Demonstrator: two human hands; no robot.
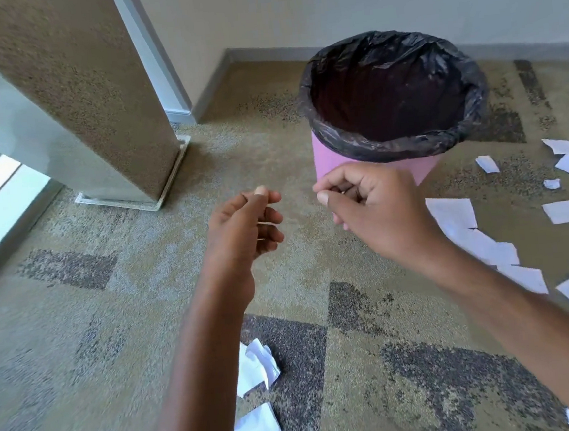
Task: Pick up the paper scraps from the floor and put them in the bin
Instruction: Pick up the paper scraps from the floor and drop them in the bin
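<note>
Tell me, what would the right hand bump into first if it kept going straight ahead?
Probably the side of the pink bin, just beyond the right hand, though depth is unclear.

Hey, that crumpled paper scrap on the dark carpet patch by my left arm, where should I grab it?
Pinch the crumpled scrap by its raised folds, coming down from above and slightly from the right. The creases probably stand off the carpet, offering an edge to pinch, and your left forearm covers its left side.
</note>
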